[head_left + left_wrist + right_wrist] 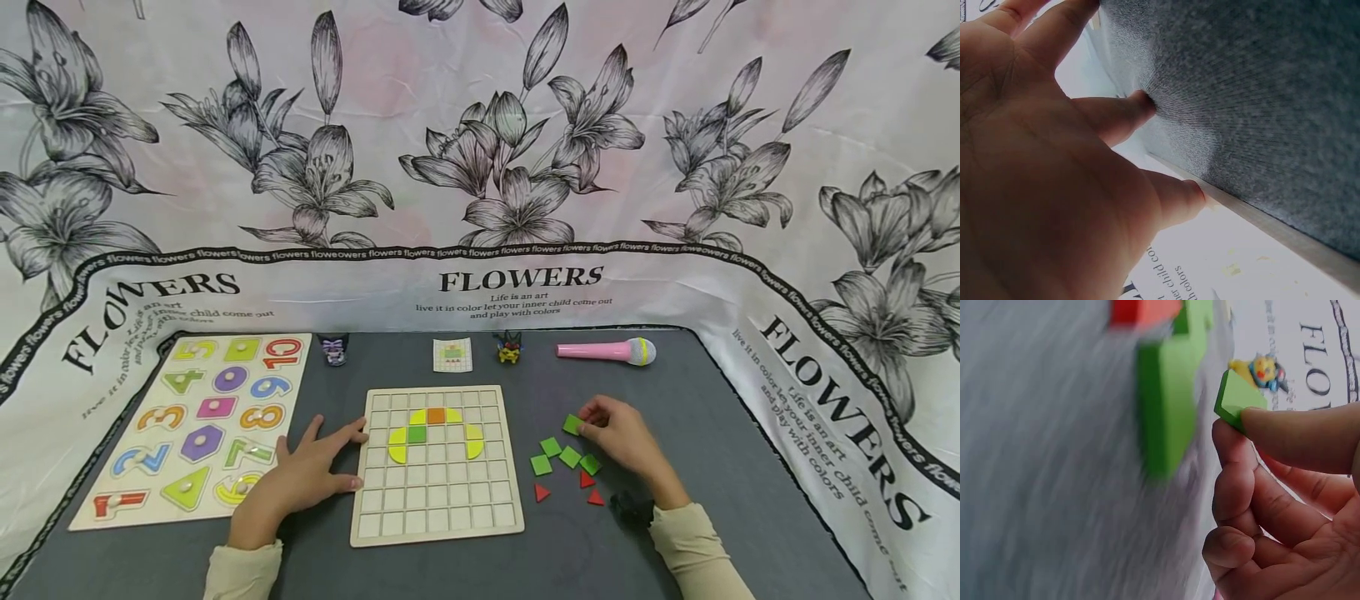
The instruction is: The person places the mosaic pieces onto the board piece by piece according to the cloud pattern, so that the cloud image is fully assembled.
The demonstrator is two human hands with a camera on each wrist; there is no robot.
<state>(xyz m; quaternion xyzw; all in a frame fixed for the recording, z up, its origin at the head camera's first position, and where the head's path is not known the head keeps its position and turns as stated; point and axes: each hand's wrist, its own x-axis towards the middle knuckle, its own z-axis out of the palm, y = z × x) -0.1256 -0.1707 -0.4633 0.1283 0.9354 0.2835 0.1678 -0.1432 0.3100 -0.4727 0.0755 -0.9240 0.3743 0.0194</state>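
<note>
R hand (621, 435) pinched a green square tile (572, 424) while L hand (303, 477), fingers extended, touched the wooden grid board (437, 498) (prob. steadying it).

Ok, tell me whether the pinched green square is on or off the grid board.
Off: the right hand pinches the green square right of the grid board.

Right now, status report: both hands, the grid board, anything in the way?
Right hand pinches green tile. Left hand touches grid board, partly filled. Loose green tiles beside board; no obvious obstruction.
</note>
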